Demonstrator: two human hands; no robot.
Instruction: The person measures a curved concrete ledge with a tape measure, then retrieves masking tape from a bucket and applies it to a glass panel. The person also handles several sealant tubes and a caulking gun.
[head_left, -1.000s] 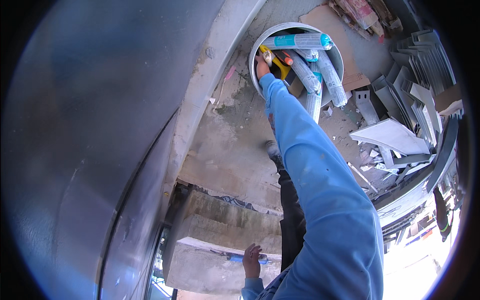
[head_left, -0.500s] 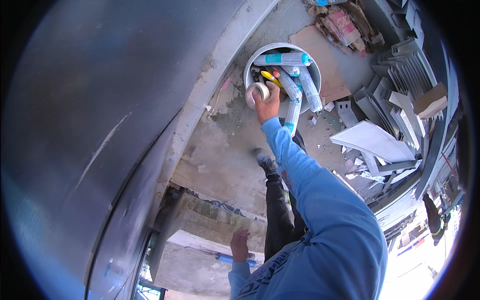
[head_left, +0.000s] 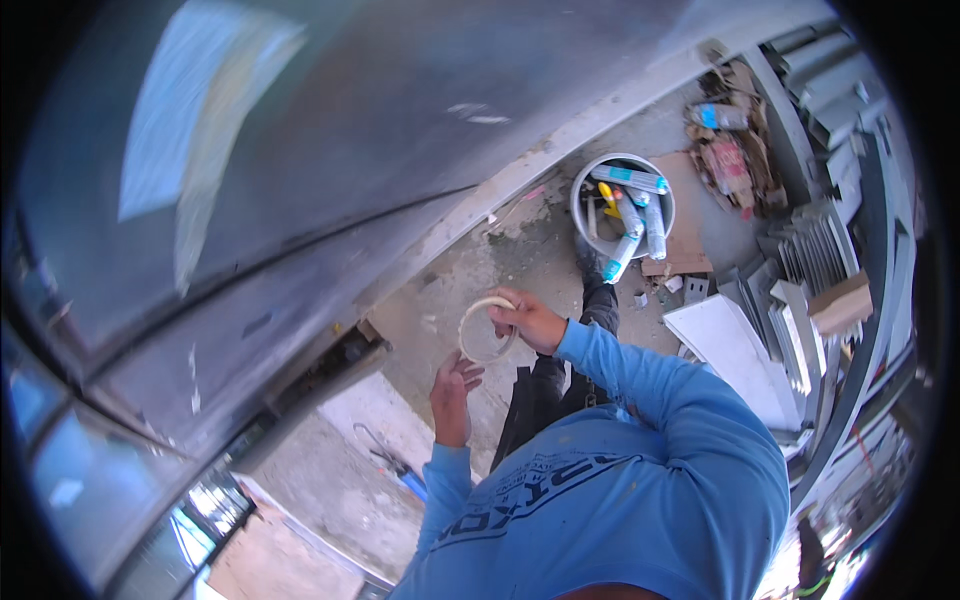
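My right hand (head_left: 531,321) grips a roll of pale masking tape (head_left: 467,322) by its far right edge, out in front of my body. Close to the roll's lower left side is my left hand (head_left: 454,395), with its fingers apart. I cannot tell whether its fingertips touch the tape. Beyond my hands stands a white bucket (head_left: 577,207) holding several foil sealant tubes (head_left: 629,179) and a yellow-handled tool (head_left: 607,196). One tube leans out over the bucket's near rim.
A dark glossy panel wall (head_left: 380,120) runs along the left. On the right lie stacked grey metal pieces (head_left: 810,250) and a white board (head_left: 735,345). Torn packaging (head_left: 727,170) is at the far right. A blue tool with a wire hook (head_left: 410,482) rests on a concrete block (head_left: 350,500).
My right hand has lifted the tape roll from the bucket and brought it back toward my body. My left hand has come up beside the roll. The view has turned and shifted.
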